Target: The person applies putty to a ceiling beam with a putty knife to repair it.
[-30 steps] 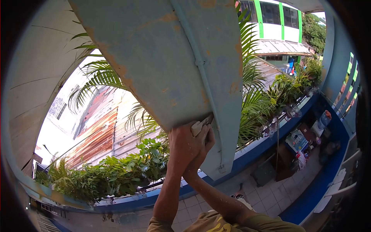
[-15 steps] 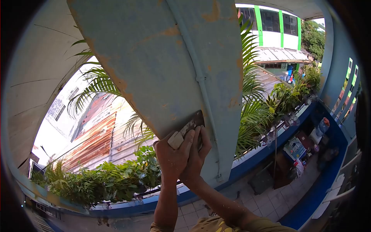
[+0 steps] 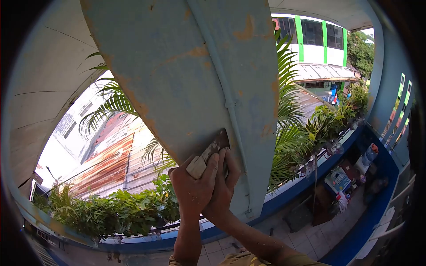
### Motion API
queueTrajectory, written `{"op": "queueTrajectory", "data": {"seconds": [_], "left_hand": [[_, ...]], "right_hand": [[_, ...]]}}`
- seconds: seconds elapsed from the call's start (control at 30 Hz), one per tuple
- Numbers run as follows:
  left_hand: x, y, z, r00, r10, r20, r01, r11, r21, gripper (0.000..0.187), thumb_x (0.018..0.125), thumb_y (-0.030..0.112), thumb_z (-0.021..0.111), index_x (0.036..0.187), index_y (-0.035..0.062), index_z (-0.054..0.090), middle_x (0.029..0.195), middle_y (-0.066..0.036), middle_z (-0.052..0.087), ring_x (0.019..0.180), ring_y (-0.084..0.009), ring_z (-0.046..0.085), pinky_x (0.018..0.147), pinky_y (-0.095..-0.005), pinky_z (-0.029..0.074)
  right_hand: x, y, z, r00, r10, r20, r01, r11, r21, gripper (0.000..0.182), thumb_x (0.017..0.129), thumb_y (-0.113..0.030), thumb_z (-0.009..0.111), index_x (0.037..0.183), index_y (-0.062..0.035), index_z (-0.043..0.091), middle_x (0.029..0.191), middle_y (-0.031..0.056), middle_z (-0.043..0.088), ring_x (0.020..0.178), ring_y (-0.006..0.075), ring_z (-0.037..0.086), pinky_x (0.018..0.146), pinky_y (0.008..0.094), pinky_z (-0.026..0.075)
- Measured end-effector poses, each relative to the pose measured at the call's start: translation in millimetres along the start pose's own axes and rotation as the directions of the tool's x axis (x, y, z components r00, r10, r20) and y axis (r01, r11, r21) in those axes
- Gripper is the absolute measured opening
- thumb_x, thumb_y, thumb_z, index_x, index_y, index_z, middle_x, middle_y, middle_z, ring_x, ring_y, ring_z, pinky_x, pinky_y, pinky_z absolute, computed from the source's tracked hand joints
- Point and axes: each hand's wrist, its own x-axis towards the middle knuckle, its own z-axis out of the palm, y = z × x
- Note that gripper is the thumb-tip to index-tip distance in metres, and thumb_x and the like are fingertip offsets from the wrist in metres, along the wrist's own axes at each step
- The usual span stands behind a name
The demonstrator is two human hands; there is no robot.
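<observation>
Drawn back from the rounded pipe (image 3: pixel 230 105), both hands (image 3: pixel 191 188) clasp a flat-bladed scraper (image 3: pixel 215 146) against the patchy pillar (image 3: pixel 168 80).

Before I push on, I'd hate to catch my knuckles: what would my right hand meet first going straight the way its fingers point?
The scraper blade, just ahead of the right hand. Beyond that, the line seems to run up the painted pillar toward the pipe, though depth is unclear.
</observation>
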Motion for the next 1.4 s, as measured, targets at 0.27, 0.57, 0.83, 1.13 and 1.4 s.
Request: {"op": "queueTrajectory", "data": {"seconds": [0.27, 0.57, 0.83, 1.13, 1.4], "left_hand": [[-33, -15, -24, 0.991, -0.132, -0.007, 0.132, 0.991, -0.004, 0.022, 0.086, 0.014, 0.079, 0.093, -0.0063, 0.073, 0.077, -0.008, 0.073, 0.066, -0.0095, 0.064, 0.059, -0.0283, 0.051], [-193, -139, -12, 0.826, -0.55, -0.121, 0.439, 0.763, -0.475, 0.018, 0.085, 0.005, 0.078, 0.099, -0.0031, 0.071, 0.087, -0.002, 0.069, 0.076, -0.0058, 0.058, 0.065, -0.0234, 0.048], [-186, -97, 0, 0.931, -0.344, -0.121, 0.332, 0.937, -0.113, 0.023, 0.087, 0.008, 0.077, 0.107, -0.0025, 0.07, 0.087, -0.002, 0.069, 0.078, -0.0079, 0.058, 0.073, -0.0247, 0.05], [-192, -192, -16, 0.788, -0.604, 0.119, 0.304, 0.214, -0.929, 0.026, 0.091, -0.005, 0.065, 0.116, -0.0001, 0.064, 0.112, -0.01, 0.069, 0.098, -0.0188, 0.069, 0.085, -0.0355, 0.057], [-190, -197, -26, 0.745, -0.612, 0.263, 0.641, 0.55, -0.535, 0.023, 0.088, 0.009, 0.077, 0.106, -0.0041, 0.071, 0.097, -0.007, 0.074, 0.085, -0.0111, 0.067, 0.076, -0.0268, 0.054]], "right_hand": [[-22, -7, -16, 0.994, 0.006, 0.113, -0.024, 0.988, 0.154, 0.074, 0.086, -0.016, 0.071, 0.147, 0.0123, 0.04, 0.149, 0.0272, 0.036, 0.135, 0.0442, 0.037, 0.111, 0.0543, 0.031], [-151, 83, -77, 0.791, -0.151, 0.593, 0.209, 0.978, -0.03, 0.081, 0.068, -0.014, 0.066, 0.143, 0.0074, 0.046, 0.152, 0.0266, 0.036, 0.141, 0.046, 0.035, 0.117, 0.0618, 0.03], [-169, 81, -67, 0.923, -0.024, 0.384, 0.061, 0.995, -0.084, 0.072, 0.08, -0.013, 0.061, 0.146, 0.0069, 0.042, 0.152, 0.0294, 0.037, 0.141, 0.0476, 0.035, 0.116, 0.0625, 0.028], [-150, 116, -57, 0.841, -0.23, 0.489, 0.384, 0.892, -0.24, 0.048, 0.085, -0.007, 0.055, 0.132, -0.0039, 0.063, 0.145, 0.0154, 0.051, 0.139, 0.0375, 0.044, 0.115, 0.0643, 0.031], [-155, 139, -61, 0.84, -0.277, 0.467, 0.432, 0.862, -0.266, 0.041, 0.082, -0.002, 0.061, 0.12, -0.01, 0.071, 0.138, 0.0067, 0.061, 0.139, 0.0338, 0.046, 0.113, 0.0652, 0.033]]}}
